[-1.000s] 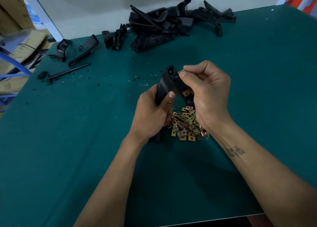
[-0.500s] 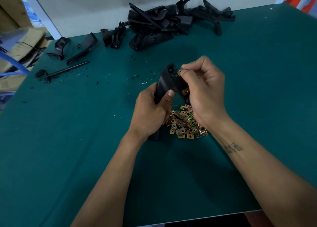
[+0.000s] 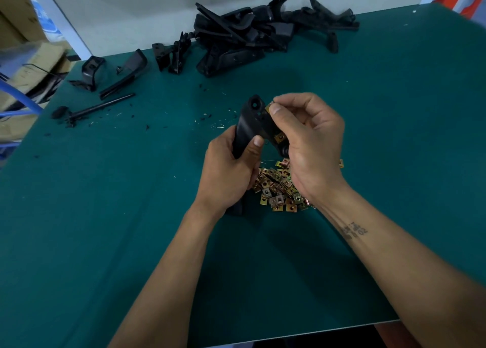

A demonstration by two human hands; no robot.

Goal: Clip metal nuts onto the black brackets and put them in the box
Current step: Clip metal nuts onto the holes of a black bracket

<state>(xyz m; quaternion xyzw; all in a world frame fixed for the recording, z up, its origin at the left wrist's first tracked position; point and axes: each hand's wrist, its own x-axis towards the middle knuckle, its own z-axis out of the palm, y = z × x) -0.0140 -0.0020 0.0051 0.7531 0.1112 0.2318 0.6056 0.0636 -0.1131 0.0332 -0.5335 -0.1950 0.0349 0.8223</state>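
- our left hand (image 3: 228, 174) grips a black bracket (image 3: 249, 126) by its lower shaft, fingers wrapped round it and thumb laid across the front, holding it upright above the green table mat (image 3: 105, 216).
- our right hand (image 3: 310, 147) pinches a brass-coloured metal nut (image 3: 268, 108) between thumb and forefinger, right against the upper edge of the bracket beside its round hole.
- a second nut (image 3: 279, 137) sits already clipped on the bracket lower down, just beside our right palm.
- the pile of loose nuts (image 3: 278, 189) lies on the mat directly under our hands, partly hidden by the right wrist; one stray nut (image 3: 341, 163) lies just to the right of that hand.
- the heap of unfinished black brackets (image 3: 252, 32) lies at the far edge of the table, well apart from our hands.
- a few single black plastic parts (image 3: 126, 71) lie at the far left, with a thin black rod (image 3: 100, 107) just in front of them.
- small black chips and pale slivers (image 3: 210, 118) are scattered on the mat between the heap and our hands.
- cardboard boxes (image 3: 15, 13) stand off the table at the left edge; we cannot tell whether one is the box for finished pieces.
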